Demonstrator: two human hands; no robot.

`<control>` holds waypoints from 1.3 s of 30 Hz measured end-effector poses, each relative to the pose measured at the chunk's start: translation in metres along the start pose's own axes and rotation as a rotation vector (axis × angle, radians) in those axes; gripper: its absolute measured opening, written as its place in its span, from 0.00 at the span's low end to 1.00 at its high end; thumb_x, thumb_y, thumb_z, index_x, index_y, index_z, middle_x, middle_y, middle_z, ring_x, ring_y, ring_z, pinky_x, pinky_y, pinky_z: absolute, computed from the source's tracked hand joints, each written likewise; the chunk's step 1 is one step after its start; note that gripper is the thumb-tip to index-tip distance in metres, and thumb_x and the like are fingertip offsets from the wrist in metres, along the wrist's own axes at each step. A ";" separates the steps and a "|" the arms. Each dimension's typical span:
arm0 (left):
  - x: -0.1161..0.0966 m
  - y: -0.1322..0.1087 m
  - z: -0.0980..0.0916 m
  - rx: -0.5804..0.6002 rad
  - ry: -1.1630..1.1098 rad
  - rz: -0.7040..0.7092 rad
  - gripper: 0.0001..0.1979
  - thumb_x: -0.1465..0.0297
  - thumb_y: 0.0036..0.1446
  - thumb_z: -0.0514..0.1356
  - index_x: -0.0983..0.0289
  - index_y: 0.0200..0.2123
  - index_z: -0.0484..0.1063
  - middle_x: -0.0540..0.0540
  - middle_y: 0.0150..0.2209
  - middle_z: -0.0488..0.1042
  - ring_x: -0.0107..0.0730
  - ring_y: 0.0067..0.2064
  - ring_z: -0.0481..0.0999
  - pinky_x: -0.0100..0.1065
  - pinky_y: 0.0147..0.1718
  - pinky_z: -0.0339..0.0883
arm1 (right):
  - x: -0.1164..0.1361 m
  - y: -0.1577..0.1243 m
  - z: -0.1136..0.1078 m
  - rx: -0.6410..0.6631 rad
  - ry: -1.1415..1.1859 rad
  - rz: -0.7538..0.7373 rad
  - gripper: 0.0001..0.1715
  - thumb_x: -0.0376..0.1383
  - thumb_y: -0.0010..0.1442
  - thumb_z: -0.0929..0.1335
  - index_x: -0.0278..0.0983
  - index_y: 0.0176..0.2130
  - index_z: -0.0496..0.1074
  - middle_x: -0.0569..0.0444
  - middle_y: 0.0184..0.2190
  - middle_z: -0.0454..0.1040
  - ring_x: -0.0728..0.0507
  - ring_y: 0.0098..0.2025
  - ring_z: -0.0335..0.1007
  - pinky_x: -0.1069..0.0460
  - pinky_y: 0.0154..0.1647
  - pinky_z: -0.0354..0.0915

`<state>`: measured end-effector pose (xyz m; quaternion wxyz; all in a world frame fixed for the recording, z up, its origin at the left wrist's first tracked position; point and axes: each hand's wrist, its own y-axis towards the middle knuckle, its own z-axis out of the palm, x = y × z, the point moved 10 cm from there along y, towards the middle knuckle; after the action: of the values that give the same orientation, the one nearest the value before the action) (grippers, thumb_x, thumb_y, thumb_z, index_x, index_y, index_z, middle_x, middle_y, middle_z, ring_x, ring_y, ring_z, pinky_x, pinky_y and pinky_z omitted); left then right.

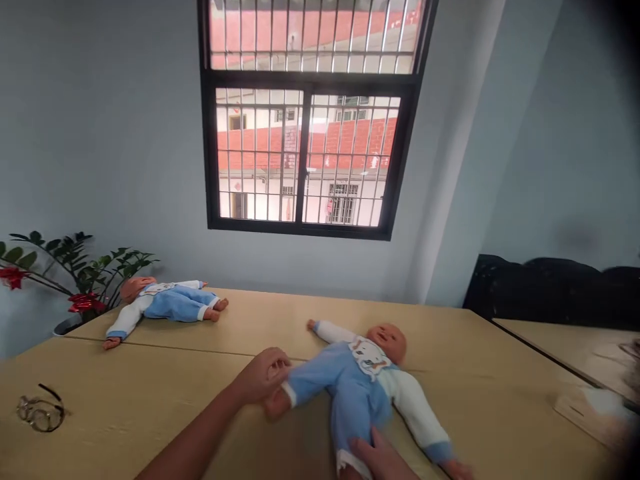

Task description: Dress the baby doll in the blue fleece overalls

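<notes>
A baby doll in a white top with an animal-face bib and blue trousers lies on its back on the table, head pointing away to the right. My left hand is at the trouser cuff and foot of one leg, fingers curled in around the cuff. Around the lower part of the other leg, my right hand is closed, its thumb on top and its other fingers mostly hidden. Slight blur softens that leg and hand.
A second, similarly dressed doll lies at the table's far left. Eyeglasses rest at the near left of the wooden table. Beyond are a potted plant, a barred window and black chairs at right.
</notes>
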<state>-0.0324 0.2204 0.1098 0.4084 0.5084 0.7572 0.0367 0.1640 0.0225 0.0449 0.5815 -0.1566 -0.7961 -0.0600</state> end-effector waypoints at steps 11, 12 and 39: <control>-0.045 -0.068 0.053 0.561 -0.023 -0.315 0.21 0.53 0.49 0.71 0.61 0.36 0.71 0.47 0.34 0.73 0.30 0.32 0.70 0.30 0.29 0.57 | 0.020 -0.074 0.046 0.364 -0.242 -0.033 0.41 0.49 0.58 0.70 0.36 0.66 0.66 0.43 0.63 0.71 0.32 0.67 0.62 0.43 0.68 0.56; -0.050 -0.071 0.054 0.574 0.003 -0.305 0.20 0.53 0.50 0.71 0.61 0.36 0.72 0.47 0.34 0.74 0.30 0.32 0.70 0.30 0.29 0.57 | 0.019 -0.073 0.042 0.386 -0.303 -0.030 0.35 0.53 0.63 0.67 0.37 0.61 0.72 0.43 0.58 0.76 0.33 0.61 0.69 0.44 0.63 0.61; -0.079 0.163 0.187 0.683 0.430 0.074 0.20 0.78 0.54 0.60 0.58 0.50 0.76 0.58 0.46 0.81 0.47 0.50 0.79 0.41 0.48 0.68 | 0.010 0.116 -0.086 0.363 0.090 -0.094 0.23 0.54 0.58 0.69 0.37 0.32 0.69 0.58 0.28 0.67 0.47 0.33 0.60 0.51 0.38 0.58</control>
<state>0.2220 0.1682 0.1085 0.0466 0.6226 0.7752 -0.0968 0.2760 0.1097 0.0712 0.6316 -0.0087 -0.7736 0.0506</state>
